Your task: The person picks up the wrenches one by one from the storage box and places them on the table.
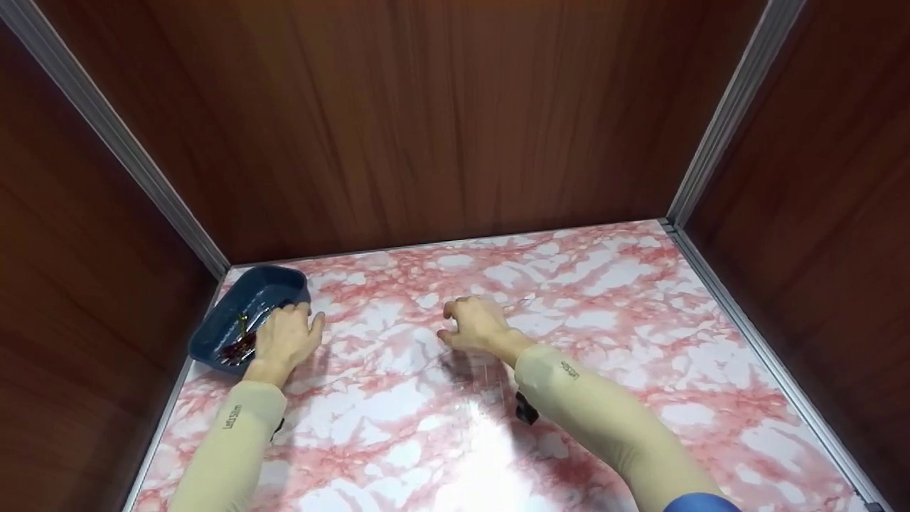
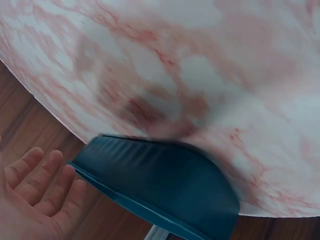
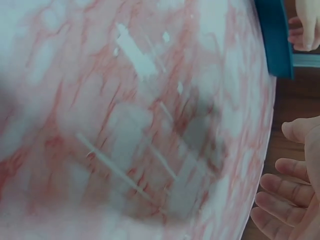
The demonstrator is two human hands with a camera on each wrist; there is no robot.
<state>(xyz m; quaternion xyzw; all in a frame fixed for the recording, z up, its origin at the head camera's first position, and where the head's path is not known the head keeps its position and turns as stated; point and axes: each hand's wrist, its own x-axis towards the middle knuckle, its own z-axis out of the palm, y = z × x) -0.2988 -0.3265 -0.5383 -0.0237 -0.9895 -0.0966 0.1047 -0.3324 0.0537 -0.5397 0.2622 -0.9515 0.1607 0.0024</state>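
Note:
A dark blue rectangular bin (image 1: 213, 334) stands at the table's left edge. Inside lies a shiny dark red item (image 1: 238, 350) with a yellow-green bit; its kind is unclear. My left hand (image 1: 286, 338) is over the bin's right side, back upward, covering part of it. In the left wrist view its relaxed fingers (image 2: 55, 190) hold nothing, beside the bin wall (image 2: 165, 175). My right hand (image 1: 478, 326) hovers above the middle of the table, with fingers (image 3: 285, 192) spread and nothing between them. Beneath it, thin pale streaks (image 3: 117, 170) show on the surface.
The tabletop (image 1: 597, 284) has a red-and-white marbled pattern, with a bright glare near the front. Brown wood-grain panels (image 1: 426, 128) enclose it at the back and both sides, joined by grey metal rails (image 1: 739, 107). A dark wrist device (image 1: 526, 409) shows under the right forearm.

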